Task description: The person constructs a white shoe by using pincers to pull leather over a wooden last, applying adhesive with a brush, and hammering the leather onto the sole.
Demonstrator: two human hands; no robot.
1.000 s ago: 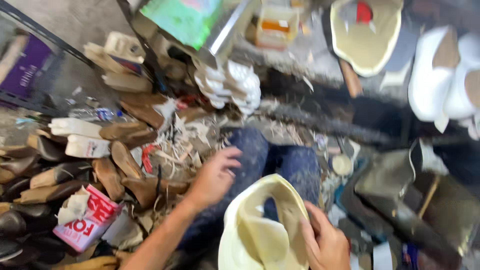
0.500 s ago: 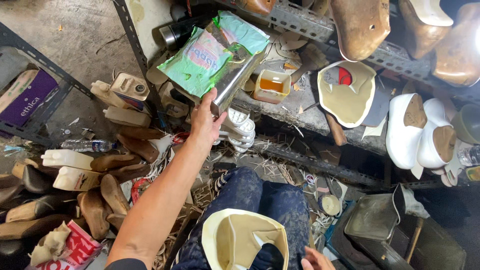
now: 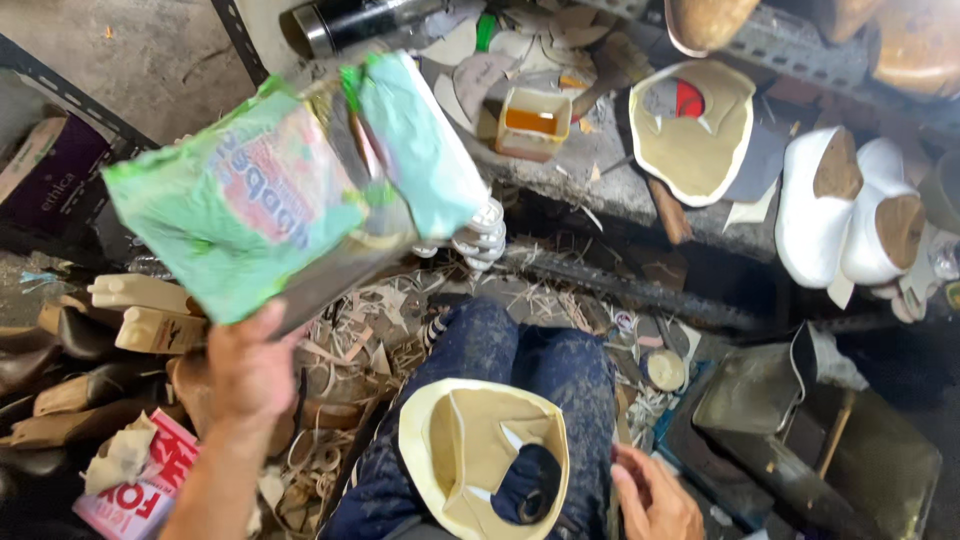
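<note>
Left hand (image 3: 245, 365) grips a green plastic packet (image 3: 270, 195) lifted off the shelf (image 3: 600, 185), right hand (image 3: 655, 495) half-closed beside the cream shoe upper (image 3: 480, 455) on the lap; bringing the packet down steadily seems next.

Green packet (image 3: 250, 190); cream shoe upper (image 3: 480, 455)

The left hand (image 3: 245, 365), which half a second ago reached up to the green packet (image 3: 290, 190) lying on the shelf (image 3: 600, 185), now grips it and holds it lifted off, nearer the camera.
</note>
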